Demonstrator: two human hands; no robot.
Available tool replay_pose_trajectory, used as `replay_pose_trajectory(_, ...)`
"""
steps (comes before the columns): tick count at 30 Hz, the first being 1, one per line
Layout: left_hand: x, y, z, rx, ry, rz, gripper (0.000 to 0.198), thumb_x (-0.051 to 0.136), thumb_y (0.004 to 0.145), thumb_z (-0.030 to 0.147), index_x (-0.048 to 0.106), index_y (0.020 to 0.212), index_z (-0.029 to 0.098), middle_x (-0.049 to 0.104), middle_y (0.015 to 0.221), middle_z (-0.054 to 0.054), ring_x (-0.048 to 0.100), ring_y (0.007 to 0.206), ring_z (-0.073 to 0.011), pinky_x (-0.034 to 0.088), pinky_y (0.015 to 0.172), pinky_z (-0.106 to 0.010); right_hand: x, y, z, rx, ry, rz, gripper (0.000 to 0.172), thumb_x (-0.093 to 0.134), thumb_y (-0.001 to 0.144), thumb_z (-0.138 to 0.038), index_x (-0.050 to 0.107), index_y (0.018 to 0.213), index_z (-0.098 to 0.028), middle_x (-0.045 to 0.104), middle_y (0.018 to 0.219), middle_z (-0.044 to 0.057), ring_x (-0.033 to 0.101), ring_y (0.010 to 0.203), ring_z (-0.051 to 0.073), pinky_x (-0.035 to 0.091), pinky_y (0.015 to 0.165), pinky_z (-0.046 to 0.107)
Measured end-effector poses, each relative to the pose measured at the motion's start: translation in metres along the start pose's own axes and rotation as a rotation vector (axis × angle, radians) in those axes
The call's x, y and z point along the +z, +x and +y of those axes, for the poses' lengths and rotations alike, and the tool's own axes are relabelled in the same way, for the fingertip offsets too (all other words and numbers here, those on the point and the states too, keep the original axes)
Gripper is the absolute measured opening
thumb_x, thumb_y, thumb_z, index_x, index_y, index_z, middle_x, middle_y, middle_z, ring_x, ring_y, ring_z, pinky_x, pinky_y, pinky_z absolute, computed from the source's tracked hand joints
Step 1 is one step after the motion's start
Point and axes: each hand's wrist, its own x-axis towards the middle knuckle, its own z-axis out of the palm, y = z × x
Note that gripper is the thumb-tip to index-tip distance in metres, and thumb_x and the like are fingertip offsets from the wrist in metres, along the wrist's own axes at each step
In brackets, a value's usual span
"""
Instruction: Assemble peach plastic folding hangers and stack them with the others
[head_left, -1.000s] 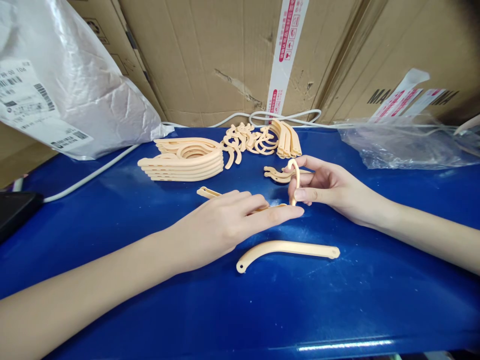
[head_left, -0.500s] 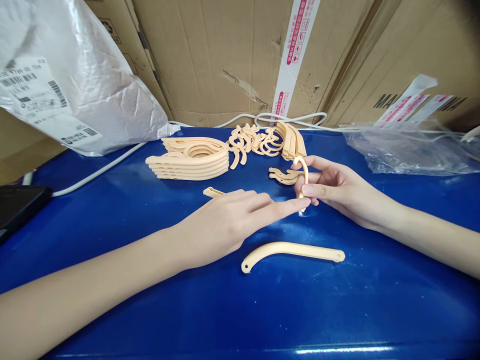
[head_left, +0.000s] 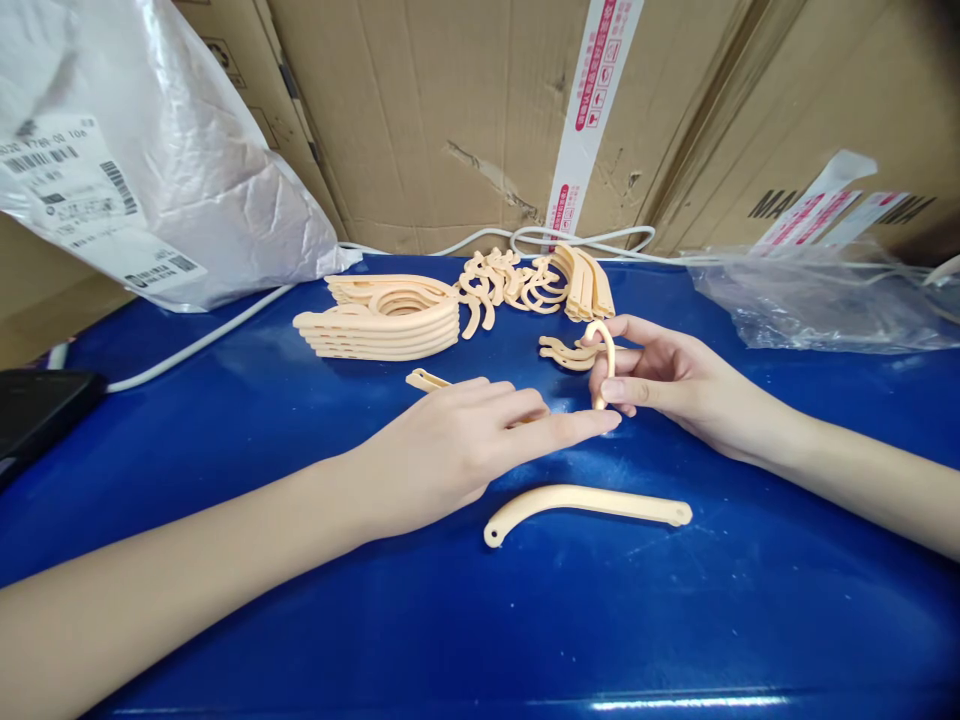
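My right hand (head_left: 660, 372) pinches a cream plastic hanger hook (head_left: 606, 362) between thumb and fingers, its curve turned up. My left hand (head_left: 469, 440) is bent over a cream hanger arm (head_left: 426, 380); one end sticks out to the left and the rest is mostly hidden under the palm. The left index finger is stretched out, its tip close to the foot of the hook. Whether that fingertip touches the hook I cannot tell. Nearer to me a second, curved hanger arm (head_left: 585, 498) lies on the blue table (head_left: 450, 630). Small curved pieces (head_left: 566, 354) lie behind my right hand.
A stack of folded hangers (head_left: 382, 335) stands at the back left. Loose hooks (head_left: 495, 285) and a bundle of arms (head_left: 581, 285) lie beside it. Around are a white mailing bag (head_left: 202, 190), a black phone (head_left: 45, 415), clear plastic (head_left: 810, 310), a cable (head_left: 202, 345) and cardboard boxes (head_left: 450, 110).
The hook in my right hand has shifted slightly down, and its lower end is now less in view. My left index finger has dropped a little. The other pieces have stayed put.
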Motion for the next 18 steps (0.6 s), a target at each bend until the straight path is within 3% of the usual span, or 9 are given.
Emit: replay_pose_trajectory(18, -0.0012, 0.001, 0.001, 0.002, 0.038, -0.007, 0.041, 0.026, 0.104, 0.014, 0.047, 0.138, 0.02, 0.065, 0.097, -0.001, 0.053, 0.078, -0.016, 0.043, 0.077, -0.028, -0.002, 0.0008, 0.0037, -0.054, 0.022, -0.068, 0.032, 0.071, 0.084, -0.015, 0.055, 0.111, -0.022, 0.068, 0.076, -0.005, 0.061, 0.065, 0.005, 0.046, 0.057, 0.015)
